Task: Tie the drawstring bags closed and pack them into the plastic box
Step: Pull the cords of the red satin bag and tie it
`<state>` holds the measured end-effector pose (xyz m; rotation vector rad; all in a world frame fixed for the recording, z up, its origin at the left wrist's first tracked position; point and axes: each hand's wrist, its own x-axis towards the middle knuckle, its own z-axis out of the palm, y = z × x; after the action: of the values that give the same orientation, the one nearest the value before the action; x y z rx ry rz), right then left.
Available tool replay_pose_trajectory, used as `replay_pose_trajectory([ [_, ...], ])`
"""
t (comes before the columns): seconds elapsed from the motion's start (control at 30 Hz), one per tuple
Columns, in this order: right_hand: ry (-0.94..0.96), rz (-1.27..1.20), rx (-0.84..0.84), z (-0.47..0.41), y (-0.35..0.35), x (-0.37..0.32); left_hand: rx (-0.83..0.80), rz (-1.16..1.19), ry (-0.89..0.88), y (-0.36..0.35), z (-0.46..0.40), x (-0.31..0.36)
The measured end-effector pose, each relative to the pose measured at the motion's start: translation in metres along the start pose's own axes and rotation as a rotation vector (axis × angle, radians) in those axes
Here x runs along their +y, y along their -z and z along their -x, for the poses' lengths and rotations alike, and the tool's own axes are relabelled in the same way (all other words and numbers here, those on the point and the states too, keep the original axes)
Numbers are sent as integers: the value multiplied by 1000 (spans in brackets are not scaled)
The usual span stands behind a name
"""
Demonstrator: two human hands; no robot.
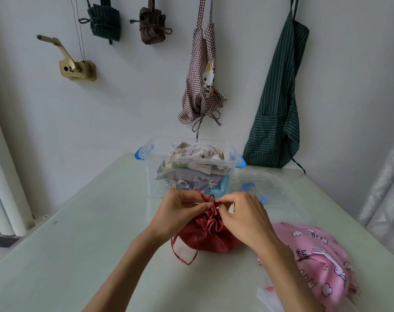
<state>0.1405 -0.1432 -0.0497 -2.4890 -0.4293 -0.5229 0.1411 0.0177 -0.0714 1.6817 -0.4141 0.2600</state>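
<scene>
1. Done so far, judging by the scene: plastic box [231,164] at the far end of the counter [79,244] already holds a stack of printed and grey fabric bags [191,170], piled approx. to the rim. Can't count them or tell if each is tied.
2. In hand now: red drawstring bag [210,236] sits on the counter just in front of the box, mouth already gathered into pleats.
3. Left hand [180,211] grip: fingers curled, pinching the red cord [205,197] right at the bag's neck.
4. Right hand [241,212] grip: thumb and fingertips pinched together on the same cord from the other side. Looks like mid-knot; whether the knot is finished, can't tell, hands cover it.
5. A loose loop of cord trails on the counter at the bag's near-left.
6. Left to do: finish the knot, put the red bag into the box.
7. Then the pink printed bag [315,260], near-right on the counter, well apart from both hands; appears untied.
8. Clear lid [272,194] w/ blue clips lies beside the box on the right, so the box is open.
</scene>
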Motion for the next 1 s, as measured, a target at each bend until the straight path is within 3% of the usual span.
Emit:
replay_pose_trajectory([
  [0.17, -186, -390, -91, -7, 12, 17, 41, -1, 7, 1, -1, -1],
  [0.3, -401, -1155, -444, -5, 17, 10, 58, 16, -2, 0, -2, 2],
  [0.4, -522, -1583, -504, -2, 16, -2, 63, 71, -6, -2, -2, 8],
  [0.5, -549, -1658, -428, -1, 13, -5, 47, 111, -4, -2, -2, 11],
  [0.57, -530, -1519, -330, -2, 12, -1, 47, 99, 8, 0, -2, 9],
  [0.7, -195, -369, -158, -5, 13, 22, 96, 48, 25, 9, -3, 2],
  [0.77, -157, -132, -140, -3, 23, 27, 102, 26, 39, 14, -2, -1],
  [0.8, -160, -211, -158, -4, 29, 28, 101, 2, 42, 16, -2, -2],
  [0.93, -161, -1157, -192, -7, 44, 19, 117, -59, 19, 16, 0, -4],
  [1.0, -266, -1443, -185, -9, 44, 17, 137, -27, -1, 15, -1, -2],
])
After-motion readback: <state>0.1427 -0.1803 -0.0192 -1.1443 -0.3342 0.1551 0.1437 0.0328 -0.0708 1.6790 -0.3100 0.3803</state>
